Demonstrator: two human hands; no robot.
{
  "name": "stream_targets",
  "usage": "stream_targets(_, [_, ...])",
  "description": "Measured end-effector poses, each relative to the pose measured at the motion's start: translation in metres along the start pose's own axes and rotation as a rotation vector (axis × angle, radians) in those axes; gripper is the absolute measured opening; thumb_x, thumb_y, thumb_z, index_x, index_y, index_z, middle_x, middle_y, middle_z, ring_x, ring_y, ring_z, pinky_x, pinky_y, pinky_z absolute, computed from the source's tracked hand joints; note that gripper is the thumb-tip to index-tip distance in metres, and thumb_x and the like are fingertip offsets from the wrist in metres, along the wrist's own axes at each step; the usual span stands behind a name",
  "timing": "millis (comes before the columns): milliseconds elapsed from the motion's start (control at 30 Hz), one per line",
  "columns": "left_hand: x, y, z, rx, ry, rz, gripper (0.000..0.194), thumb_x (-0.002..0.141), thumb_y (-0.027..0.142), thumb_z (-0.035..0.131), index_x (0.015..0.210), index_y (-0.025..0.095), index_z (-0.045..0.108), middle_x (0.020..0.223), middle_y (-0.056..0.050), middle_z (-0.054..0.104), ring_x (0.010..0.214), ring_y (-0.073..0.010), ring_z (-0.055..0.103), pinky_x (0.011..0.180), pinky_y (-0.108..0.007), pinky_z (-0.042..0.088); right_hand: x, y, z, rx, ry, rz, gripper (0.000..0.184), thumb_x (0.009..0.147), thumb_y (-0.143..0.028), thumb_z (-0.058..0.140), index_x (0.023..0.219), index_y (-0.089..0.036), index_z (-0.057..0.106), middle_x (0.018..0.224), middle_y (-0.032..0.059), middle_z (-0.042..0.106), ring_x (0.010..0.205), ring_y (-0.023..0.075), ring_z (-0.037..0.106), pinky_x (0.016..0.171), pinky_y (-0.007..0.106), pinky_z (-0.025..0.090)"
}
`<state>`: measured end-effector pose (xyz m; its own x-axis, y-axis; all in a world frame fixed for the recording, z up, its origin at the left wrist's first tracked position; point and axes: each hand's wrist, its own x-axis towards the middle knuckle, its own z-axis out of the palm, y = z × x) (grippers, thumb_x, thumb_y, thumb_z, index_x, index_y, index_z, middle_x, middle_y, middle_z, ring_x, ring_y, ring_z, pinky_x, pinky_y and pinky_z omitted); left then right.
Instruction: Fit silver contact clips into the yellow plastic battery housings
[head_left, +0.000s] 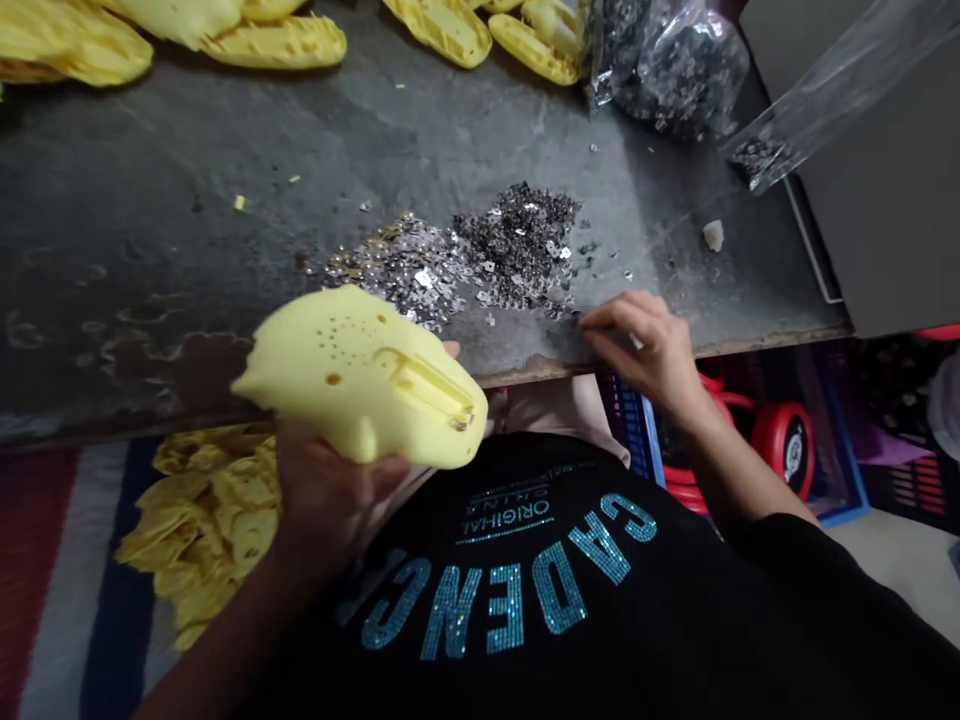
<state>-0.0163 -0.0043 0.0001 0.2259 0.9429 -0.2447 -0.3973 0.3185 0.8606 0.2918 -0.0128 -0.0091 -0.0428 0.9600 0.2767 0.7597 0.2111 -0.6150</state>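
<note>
My left hand [322, 490] is closed round a yellow plastic shell [360, 400], held tilted in front of the bench edge. The shell has a cluster of small holes, a long slot and a bit of metal at the slot's end. Beside the bench edge, my right hand [641, 345] has thumb and fingertips pinched together; whatever is between them is too small to make out. Just left of those fingertips lies a pile of small dark metal clips [521, 240]. Shinier flat metal pieces [412, 265] are heaped behind the shell.
More yellow shells [277, 42] line the far side of the grey bench [187, 130]. Clear bags of metal parts [686, 70] stand at the back right. Below the bench are a blue crate [851, 490] with red wheeled parts and a heap of yellow pieces [217, 510].
</note>
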Motion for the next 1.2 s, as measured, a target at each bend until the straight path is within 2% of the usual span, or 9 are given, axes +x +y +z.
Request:
stream_targets(100, [0.007, -0.007, 0.005, 0.004, -0.032, 0.042, 0.084, 0.076, 0.065, 0.098, 0.143, 0.019, 0.075, 0.140, -0.016, 0.081, 0.133, -0.0403, 0.076, 0.104, -0.045, 0.070, 0.006, 0.023, -0.009, -0.218, 0.051, 0.037, 0.012, 0.103, -0.025, 0.069, 0.102, -0.026, 0.080, 0.102, 0.0051, 0.079, 0.102, 0.0269, 0.068, 0.096, 0.045, 0.046])
stream_targets(200, [0.010, -0.013, 0.006, 0.002, -0.074, -0.046, 0.094, 0.082, 0.079, 0.088, 0.153, 0.021, 0.069, 0.148, -0.018, 0.078, 0.128, -0.0399, 0.079, 0.100, -0.044, 0.071, 0.013, 0.030, -0.003, -0.243, -0.008, 0.018, 0.011, 0.104, -0.030, 0.071, 0.106, -0.026, 0.081, 0.102, 0.0056, 0.078, 0.104, 0.0284, 0.068, 0.095, 0.044, 0.044])
stream_targets(400, [0.011, -0.022, 0.004, -0.012, -0.078, -0.078, 0.096, 0.079, 0.082, 0.088, 0.151, 0.020, 0.072, 0.147, -0.020, 0.077, 0.132, -0.0425, 0.077, 0.098, -0.045, 0.071, 0.031, 0.027, 0.009, -0.255, -0.075, 0.029, 0.012, 0.102, -0.031, 0.072, 0.096, -0.024, 0.078, 0.098, 0.0057, 0.075, 0.105, 0.0296, 0.067, 0.095, 0.043, 0.042])
stream_targets(633, [0.012, -0.023, 0.006, 0.002, -0.056, -0.166, 0.095, 0.073, 0.084, 0.090, 0.144, 0.022, 0.077, 0.140, -0.019, 0.081, 0.115, -0.0411, 0.082, 0.089, -0.049, 0.073, 0.033, 0.043, -0.011, -0.311, -0.096, 0.146, 0.018, 0.104, -0.036, 0.069, 0.091, -0.023, 0.071, 0.095, 0.0057, 0.077, 0.100, 0.0286, 0.069, 0.094, 0.044, 0.043])
stream_targets(767, [0.014, -0.024, 0.009, -0.013, -0.061, -0.191, 0.098, 0.072, 0.084, 0.091, 0.146, 0.021, 0.075, 0.139, -0.019, 0.081, 0.120, -0.0426, 0.081, 0.091, -0.049, 0.074, 0.028, 0.048, -0.015, -0.289, -0.058, 0.079, 0.010, 0.102, -0.029, 0.068, 0.099, -0.023, 0.076, 0.098, 0.0058, 0.077, 0.097, 0.0267, 0.071, 0.093, 0.042, 0.045])
stream_targets(867, [0.015, -0.025, 0.012, -0.057, -0.075, -0.191, 0.087, 0.083, 0.082, 0.085, 0.146, 0.023, 0.075, 0.135, -0.016, 0.084, 0.113, -0.0374, 0.084, 0.078, -0.037, 0.074, 0.032, 0.049, -0.010, -0.228, -0.079, -0.001, 0.017, 0.102, -0.027, 0.069, 0.114, -0.024, 0.080, 0.106, 0.0063, 0.078, 0.095, 0.0247, 0.070, 0.092, 0.041, 0.046])
stream_targets(967, [0.014, -0.026, 0.017, -0.107, -0.136, -0.183, 0.077, 0.093, 0.083, 0.073, 0.142, 0.024, 0.077, 0.130, -0.013, 0.086, 0.099, -0.0322, 0.087, 0.057, -0.026, 0.067, 0.038, 0.049, -0.006, -0.172, -0.114, -0.063, 0.019, 0.101, -0.026, 0.068, 0.113, -0.024, 0.083, 0.109, 0.0070, 0.077, 0.097, 0.0245, 0.070, 0.090, 0.040, 0.049])
stream_targets(1100, [0.013, -0.025, 0.021, -0.183, -0.258, -0.252, 0.073, 0.094, 0.080, 0.072, 0.136, 0.021, 0.079, 0.128, -0.015, 0.086, 0.098, -0.0348, 0.087, 0.049, -0.024, 0.064, 0.036, 0.038, -0.010, -0.036, -0.075, -0.099, 0.011, 0.100, -0.030, 0.071, 0.098, -0.025, 0.081, 0.094, 0.0037, 0.076, 0.090, 0.0233, 0.069, 0.087, 0.040, 0.053])
stream_targets(1200, [0.015, -0.025, 0.022, -0.254, -0.324, -0.359, 0.069, 0.092, 0.075, 0.079, 0.137, 0.022, 0.076, 0.123, -0.014, 0.087, 0.099, -0.0353, 0.088, 0.047, -0.023, 0.062, 0.028, 0.014, -0.014, 0.215, -0.061, -0.107, 0.011, 0.100, -0.037, 0.076, 0.095, -0.027, 0.078, 0.091, 0.0015, 0.078, 0.084, 0.0206, 0.070, 0.083, 0.039, 0.058])
